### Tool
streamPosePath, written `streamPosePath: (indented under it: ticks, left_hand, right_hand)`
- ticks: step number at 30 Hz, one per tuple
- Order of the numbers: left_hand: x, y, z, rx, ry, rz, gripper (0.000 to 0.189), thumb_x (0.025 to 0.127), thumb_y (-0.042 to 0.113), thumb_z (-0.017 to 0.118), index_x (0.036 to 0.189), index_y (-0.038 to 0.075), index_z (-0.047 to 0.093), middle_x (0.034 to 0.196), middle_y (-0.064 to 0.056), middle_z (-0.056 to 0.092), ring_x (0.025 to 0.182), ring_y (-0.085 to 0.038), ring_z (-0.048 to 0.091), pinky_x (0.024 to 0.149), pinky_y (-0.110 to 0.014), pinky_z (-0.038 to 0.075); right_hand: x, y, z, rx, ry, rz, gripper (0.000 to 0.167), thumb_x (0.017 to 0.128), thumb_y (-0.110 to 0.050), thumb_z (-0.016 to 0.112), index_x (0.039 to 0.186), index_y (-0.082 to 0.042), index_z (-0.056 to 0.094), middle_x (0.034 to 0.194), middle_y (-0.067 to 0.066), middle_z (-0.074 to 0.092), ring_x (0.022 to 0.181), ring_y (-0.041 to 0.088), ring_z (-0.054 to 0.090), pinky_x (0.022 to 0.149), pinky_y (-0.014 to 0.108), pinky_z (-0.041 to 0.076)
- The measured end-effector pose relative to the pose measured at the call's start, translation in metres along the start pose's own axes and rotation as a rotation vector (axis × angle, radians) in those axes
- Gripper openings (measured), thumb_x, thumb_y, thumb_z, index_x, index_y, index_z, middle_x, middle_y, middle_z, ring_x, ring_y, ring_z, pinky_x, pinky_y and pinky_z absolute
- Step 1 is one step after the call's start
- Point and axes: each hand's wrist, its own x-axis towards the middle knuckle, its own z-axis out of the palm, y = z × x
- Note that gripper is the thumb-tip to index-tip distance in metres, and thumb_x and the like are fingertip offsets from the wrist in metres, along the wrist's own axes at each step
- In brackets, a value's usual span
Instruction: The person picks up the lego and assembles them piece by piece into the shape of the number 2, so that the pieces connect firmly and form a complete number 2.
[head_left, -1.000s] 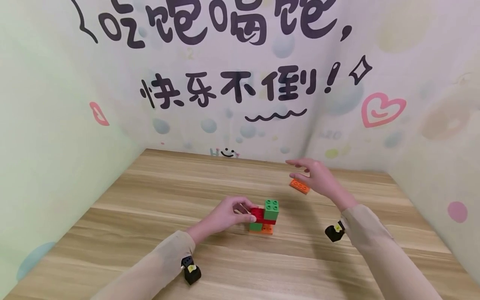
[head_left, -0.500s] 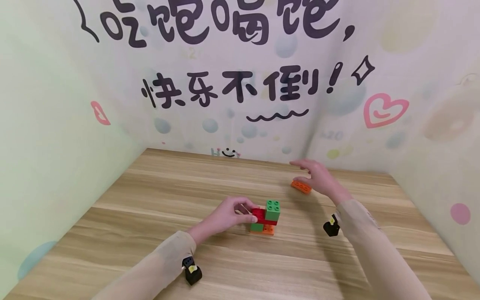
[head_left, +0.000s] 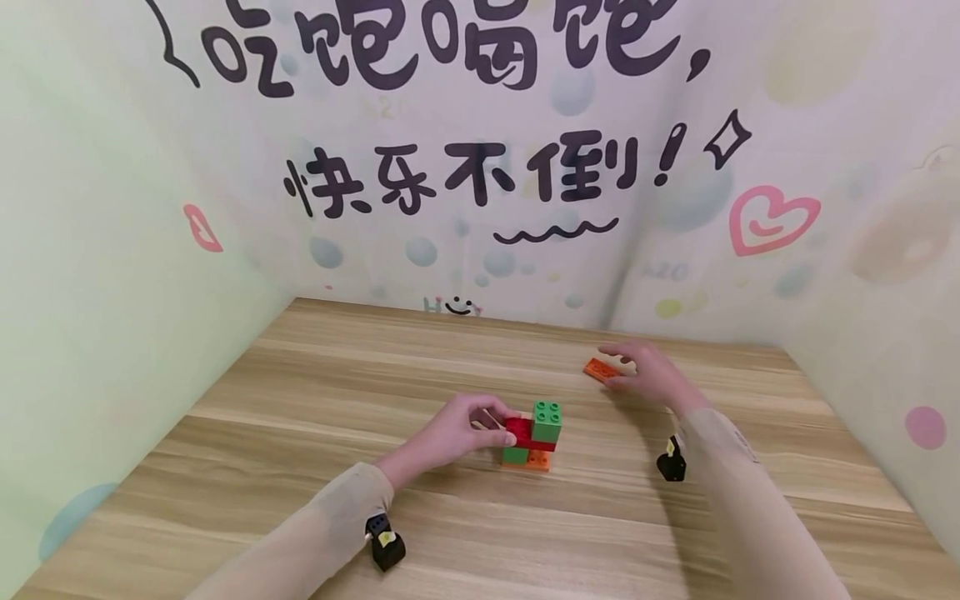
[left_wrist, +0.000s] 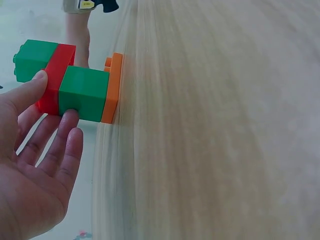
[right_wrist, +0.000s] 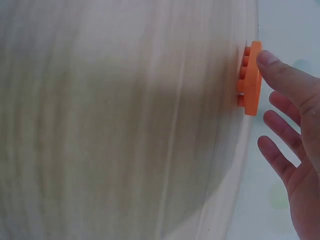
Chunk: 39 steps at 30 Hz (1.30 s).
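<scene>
Near the middle of the table stands a small stack of toy building bricks: a green brick (head_left: 547, 423) on top, a red brick (head_left: 525, 433), another green brick (left_wrist: 83, 93) lower down and an orange plate (left_wrist: 114, 90) as base. My left hand (head_left: 450, 429) pinches the red brick from the left, thumb on its near side and some fingers hidden behind. Farther back lies a loose orange plate (head_left: 597, 369), studs facing down. My right hand (head_left: 654, 377) hovers at its right end, thumb tip (right_wrist: 267, 57) overlapping it in the wrist view and the other fingers spread loosely.
The wooden table (head_left: 315, 358) meets a patterned cloth backdrop (head_left: 420, 275) just behind the loose plate. Light side walls (head_left: 112, 292) rise to left and right. A black wrist camera (head_left: 386, 543) hangs under the left sleeve, another (head_left: 671, 462) under the right.
My right hand has come down and slightly to the right, lower around the loose orange plate. The left hand and its brick stack have stayed in place.
</scene>
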Motion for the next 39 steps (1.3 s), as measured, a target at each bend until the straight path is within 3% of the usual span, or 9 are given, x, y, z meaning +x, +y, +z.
streamPosePath:
  ticks: [5, 13, 21, 30, 39]
  left_hand:
    - [0.000, 0.000, 0.000, 0.004, -0.001, -0.006, 0.022, 0.086, 0.020, 0.078, 0.105, 0.013, 0.072, 0.104, -0.007, 0.072, 0.086, -0.014, 0.066, 0.073, -0.025, 0.054]
    - [0.000, 0.000, 0.000, 0.001, 0.001, -0.017, 0.022, 0.085, 0.020, 0.078, 0.105, 0.013, 0.072, 0.103, -0.007, 0.072, 0.085, -0.013, 0.066, 0.072, -0.026, 0.054]
    - [-0.001, 0.004, 0.000, -0.001, 0.000, -0.020, 0.021, 0.086, 0.020, 0.078, 0.105, 0.013, 0.072, 0.103, -0.007, 0.072, 0.085, -0.013, 0.065, 0.071, -0.026, 0.054]
    - [0.000, 0.001, 0.000, -0.006, -0.003, -0.012, 0.023, 0.085, 0.020, 0.078, 0.106, 0.012, 0.072, 0.102, -0.008, 0.072, 0.084, -0.013, 0.066, 0.072, -0.025, 0.054]
    - [0.000, -0.001, 0.000, 0.001, -0.002, -0.017, 0.023, 0.085, 0.022, 0.078, 0.106, 0.013, 0.072, 0.103, -0.008, 0.072, 0.085, -0.014, 0.066, 0.074, -0.025, 0.055]
  right_hand:
    - [-0.003, 0.004, 0.002, -0.011, -0.016, 0.009, 0.060, 0.085, -0.020, 0.078, 0.138, -0.003, 0.055, 0.133, 0.022, 0.061, 0.113, 0.038, 0.061, 0.096, 0.056, 0.049]
    - [-0.005, 0.006, 0.002, -0.040, -0.055, 0.022, 0.046, 0.087, -0.013, 0.074, 0.129, 0.001, 0.061, 0.117, 0.022, 0.066, 0.096, 0.029, 0.065, 0.087, 0.050, 0.052]
    - [-0.006, 0.006, -0.004, -0.031, 0.026, 0.043, 0.043, 0.087, -0.014, 0.071, 0.128, -0.002, 0.063, 0.117, 0.019, 0.068, 0.101, 0.033, 0.064, 0.087, 0.051, 0.052]
    - [-0.006, 0.000, -0.017, -0.010, 0.121, -0.066, 0.037, 0.084, -0.004, 0.072, 0.120, 0.002, 0.066, 0.111, 0.020, 0.070, 0.096, 0.036, 0.066, 0.082, 0.047, 0.056]
    - [-0.005, -0.003, -0.026, 0.005, 0.114, -0.049, 0.039, 0.084, -0.007, 0.074, 0.121, 0.000, 0.065, 0.110, 0.017, 0.071, 0.099, 0.034, 0.066, 0.083, 0.048, 0.056]
